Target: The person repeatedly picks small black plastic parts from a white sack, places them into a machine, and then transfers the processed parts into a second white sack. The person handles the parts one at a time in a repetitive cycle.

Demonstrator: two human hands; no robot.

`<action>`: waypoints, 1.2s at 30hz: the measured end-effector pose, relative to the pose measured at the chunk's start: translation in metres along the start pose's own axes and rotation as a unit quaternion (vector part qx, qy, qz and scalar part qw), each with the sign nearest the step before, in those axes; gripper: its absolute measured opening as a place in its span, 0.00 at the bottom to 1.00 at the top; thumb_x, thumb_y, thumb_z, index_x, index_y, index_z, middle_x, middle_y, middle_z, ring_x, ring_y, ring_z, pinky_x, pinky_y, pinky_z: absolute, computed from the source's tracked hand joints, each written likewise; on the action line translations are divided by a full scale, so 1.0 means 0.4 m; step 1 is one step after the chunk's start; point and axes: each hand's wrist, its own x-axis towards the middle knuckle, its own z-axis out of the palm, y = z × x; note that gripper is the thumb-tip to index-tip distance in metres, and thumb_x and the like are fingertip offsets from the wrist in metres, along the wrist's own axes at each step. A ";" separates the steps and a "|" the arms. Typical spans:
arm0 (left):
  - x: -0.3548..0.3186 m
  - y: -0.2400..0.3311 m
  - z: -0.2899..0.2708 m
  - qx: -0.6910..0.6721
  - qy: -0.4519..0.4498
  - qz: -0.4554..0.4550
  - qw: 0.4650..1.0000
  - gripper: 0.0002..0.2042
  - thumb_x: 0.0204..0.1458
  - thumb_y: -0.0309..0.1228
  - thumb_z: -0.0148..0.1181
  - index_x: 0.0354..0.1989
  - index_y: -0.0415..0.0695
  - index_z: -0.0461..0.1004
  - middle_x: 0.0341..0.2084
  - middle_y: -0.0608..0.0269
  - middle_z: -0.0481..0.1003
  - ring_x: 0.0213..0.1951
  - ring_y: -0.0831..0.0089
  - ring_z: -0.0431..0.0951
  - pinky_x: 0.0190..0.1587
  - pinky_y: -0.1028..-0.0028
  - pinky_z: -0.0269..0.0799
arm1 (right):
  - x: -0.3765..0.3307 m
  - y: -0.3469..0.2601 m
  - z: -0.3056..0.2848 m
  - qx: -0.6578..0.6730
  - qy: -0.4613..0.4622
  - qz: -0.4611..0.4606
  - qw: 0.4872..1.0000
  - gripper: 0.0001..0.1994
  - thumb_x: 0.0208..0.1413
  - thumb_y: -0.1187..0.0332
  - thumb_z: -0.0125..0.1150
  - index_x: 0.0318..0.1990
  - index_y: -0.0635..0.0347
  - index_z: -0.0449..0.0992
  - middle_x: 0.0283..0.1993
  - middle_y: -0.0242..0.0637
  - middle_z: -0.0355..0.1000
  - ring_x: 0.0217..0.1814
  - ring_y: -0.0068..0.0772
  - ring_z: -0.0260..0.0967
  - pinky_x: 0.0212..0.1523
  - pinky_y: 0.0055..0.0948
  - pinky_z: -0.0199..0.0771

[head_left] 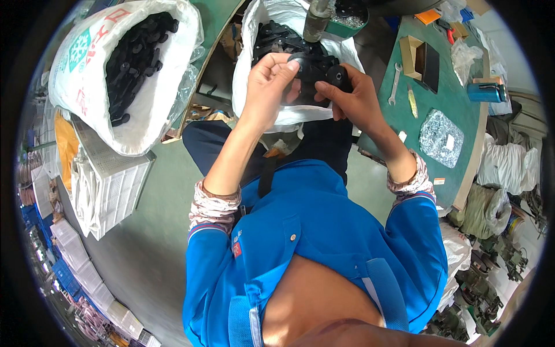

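Both my hands are raised over an open white sack (240, 87) that holds a heap of black parts (277, 37). My left hand (269, 87) pinches one end of a flat black part (312, 70) between thumb and fingers. The fingers of my right hand (355, 98) are closed round its other end, which is rounded with a small light spot like a hole. The part looks like the loose ones below, and against them its outline is hard to follow. Above my hands a grey metal cylinder (317, 22) stands next to a green tray (349, 20) of small shiny pieces.
At the left, a second white sack (156, 113) of similar black parts leans on a white plastic crate (124, 182). On the green bench (399, 124) at the right lie a wrench (395, 84), a yellow knife (412, 101), a cardboard box (411, 56) and a clear bag of small pieces (441, 137).
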 end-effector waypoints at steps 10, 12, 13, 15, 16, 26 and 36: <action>0.135 0.106 0.102 0.031 -0.008 0.090 0.995 0.11 0.55 0.30 0.60 0.40 0.33 0.75 0.26 0.54 0.78 0.25 0.74 0.77 0.28 0.79 0.72 | 0.078 -0.100 -0.054 -0.030 0.086 -0.166 0.982 0.09 0.56 0.65 0.61 0.32 0.60 0.69 0.21 0.35 0.73 0.13 0.17 0.65 0.12 0.15 0.60; 0.219 0.116 0.071 0.054 -0.019 0.103 0.993 0.12 0.54 0.31 0.60 0.43 0.35 0.73 0.28 0.55 0.79 0.26 0.75 0.78 0.27 0.79 0.74 | 0.095 -0.156 -0.062 -0.014 0.090 -0.130 0.987 0.11 0.56 0.63 0.62 0.31 0.59 0.69 0.20 0.34 0.73 0.13 0.17 0.65 0.12 0.15 0.60; 0.246 0.164 0.110 0.039 -0.035 0.073 0.996 0.10 0.57 0.30 0.56 0.39 0.35 0.73 0.27 0.56 0.77 0.26 0.74 0.78 0.29 0.79 0.76 | 0.110 -0.164 -0.075 -0.004 0.116 -0.119 0.986 0.12 0.54 0.60 0.63 0.30 0.57 0.68 0.18 0.31 0.70 0.11 0.15 0.60 0.13 0.14 0.56; 0.277 0.230 0.146 0.007 -0.064 0.049 0.997 0.08 0.58 0.29 0.54 0.35 0.36 0.73 0.25 0.58 0.75 0.24 0.74 0.77 0.28 0.80 0.77 | 0.161 -0.264 -0.084 0.072 0.077 -0.116 0.988 0.09 0.59 0.66 0.54 0.31 0.62 0.71 0.17 0.32 0.70 0.11 0.18 0.61 0.11 0.16 0.57; 0.283 0.242 0.160 0.002 -0.045 0.039 0.998 0.08 0.58 0.29 0.53 0.36 0.36 0.73 0.24 0.59 0.75 0.23 0.75 0.76 0.27 0.80 0.75 | 0.167 -0.274 -0.085 0.120 0.062 -0.130 0.982 0.09 0.58 0.66 0.56 0.30 0.62 0.71 0.16 0.31 0.69 0.10 0.18 0.60 0.11 0.16 0.56; 0.365 0.197 0.125 0.159 0.015 0.056 0.986 0.08 0.53 0.33 0.55 0.31 0.41 0.75 0.21 0.66 0.74 0.20 0.77 0.71 0.24 0.77 0.68 | 0.213 -0.100 -0.138 0.163 0.039 -0.018 0.986 0.12 0.53 0.60 0.64 0.29 0.56 0.68 0.17 0.27 0.65 0.10 0.13 0.53 0.13 0.14 0.50; 0.272 0.166 -0.269 0.255 0.217 0.108 0.936 0.21 0.49 0.26 0.60 0.52 0.34 0.65 0.34 0.51 0.76 0.31 0.66 0.80 0.30 0.73 0.78 | 0.181 -0.118 -0.120 0.189 0.043 -0.045 0.980 0.10 0.56 0.63 0.61 0.30 0.56 0.68 0.19 0.31 0.69 0.11 0.14 0.54 0.12 0.13 0.46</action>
